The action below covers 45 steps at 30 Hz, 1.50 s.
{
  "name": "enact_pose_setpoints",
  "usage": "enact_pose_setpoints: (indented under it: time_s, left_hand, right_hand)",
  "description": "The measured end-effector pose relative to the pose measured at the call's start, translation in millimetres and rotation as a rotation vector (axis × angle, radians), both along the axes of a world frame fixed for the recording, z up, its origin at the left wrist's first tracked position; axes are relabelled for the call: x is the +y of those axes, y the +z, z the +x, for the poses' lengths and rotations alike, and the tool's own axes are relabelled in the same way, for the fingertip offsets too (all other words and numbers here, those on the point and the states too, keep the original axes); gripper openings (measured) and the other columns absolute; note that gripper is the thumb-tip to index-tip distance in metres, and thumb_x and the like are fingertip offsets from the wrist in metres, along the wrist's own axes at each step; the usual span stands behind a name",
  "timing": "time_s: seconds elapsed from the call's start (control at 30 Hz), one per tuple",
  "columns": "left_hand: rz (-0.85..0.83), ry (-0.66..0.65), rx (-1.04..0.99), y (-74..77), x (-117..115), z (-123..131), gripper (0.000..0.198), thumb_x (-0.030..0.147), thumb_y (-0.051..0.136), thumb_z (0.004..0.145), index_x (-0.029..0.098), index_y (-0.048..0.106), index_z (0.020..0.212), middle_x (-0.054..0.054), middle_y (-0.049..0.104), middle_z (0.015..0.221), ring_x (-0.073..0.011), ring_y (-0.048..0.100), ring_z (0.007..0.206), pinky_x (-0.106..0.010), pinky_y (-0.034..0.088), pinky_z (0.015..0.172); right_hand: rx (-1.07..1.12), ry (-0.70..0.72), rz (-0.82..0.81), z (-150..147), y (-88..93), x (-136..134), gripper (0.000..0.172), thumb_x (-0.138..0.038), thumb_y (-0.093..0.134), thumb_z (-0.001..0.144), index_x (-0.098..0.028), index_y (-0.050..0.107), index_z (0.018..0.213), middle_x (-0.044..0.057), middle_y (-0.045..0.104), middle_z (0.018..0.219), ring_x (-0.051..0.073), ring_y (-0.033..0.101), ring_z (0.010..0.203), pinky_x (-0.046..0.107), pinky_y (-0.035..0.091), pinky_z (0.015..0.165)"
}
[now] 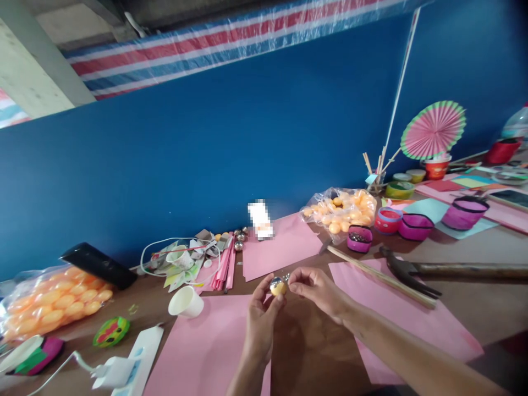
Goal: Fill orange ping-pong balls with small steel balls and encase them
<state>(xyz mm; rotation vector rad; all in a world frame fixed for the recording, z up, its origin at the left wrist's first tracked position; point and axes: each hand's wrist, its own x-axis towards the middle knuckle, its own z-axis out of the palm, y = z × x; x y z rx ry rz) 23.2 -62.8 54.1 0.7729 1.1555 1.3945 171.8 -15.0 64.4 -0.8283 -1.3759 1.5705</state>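
Observation:
My left hand (259, 313) is raised over the brown table (313, 352) and pinches a small orange ball (278, 286) between thumb and fingers. My right hand (315, 289) meets it from the right, its fingertips closed on a tiny shiny piece at the top of the ball. Pink paper sheets (206, 352) lie under and on both sides of my hands. A white paper cup (186, 302) lies on its side to the left of them.
Bags of orange balls sit at the left (49, 305) and at the back (340, 212). A hammer (412, 270) and a wooden stick (383, 278) lie at the right. Pink and red tubs (414, 226), a paper fan (433, 131), a charger (115, 371) and paper scraps (185, 264) are around.

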Motion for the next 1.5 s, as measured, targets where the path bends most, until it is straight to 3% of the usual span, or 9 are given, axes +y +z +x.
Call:
enact_pose_setpoints:
  time_s: [0.3,0.67,1.5]
  left_hand:
    - [0.076,0.035,0.112,3.5,1.5,6.2,0.048,0.024,0.068,0.065,0.021,0.054,0.111,-0.008,0.062,0.108,-0.0201,0.06,0.095,-0.031,0.045,0.084]
    - [0.154,0.078,0.27,6.0,0.9,12.3,0.042,0.025,0.066,0.067,0.018,0.054,0.107,-0.012,0.061,0.109,-0.0229,0.059,0.099,-0.034,0.045,0.086]
    - [0.175,0.062,0.258,6.8,-0.8,13.3,0.043,0.024,0.064,0.07,0.018,0.05,0.11,-0.011,0.059,0.11,-0.0214,0.058,0.098,-0.035,0.046,0.086]
  right_hand:
    - [0.107,-0.024,-0.075,-5.4,-1.4,-6.3,0.021,-0.035,0.07,0.065,-0.015,0.062,0.065,0.005,0.059,0.099,0.018,0.055,0.091,0.031,0.039,0.085]
    - [0.24,0.051,-0.089,-7.0,5.2,-8.8,0.022,-0.035,0.067,0.069,-0.014,0.062,0.062,0.005,0.062,0.091,0.017,0.056,0.084,0.03,0.042,0.08]
    - [0.268,0.124,-0.103,-4.0,11.2,-10.9,0.019,-0.031,0.065,0.072,-0.014,0.062,0.065,0.005,0.062,0.089,0.016,0.055,0.081,0.034,0.042,0.081]
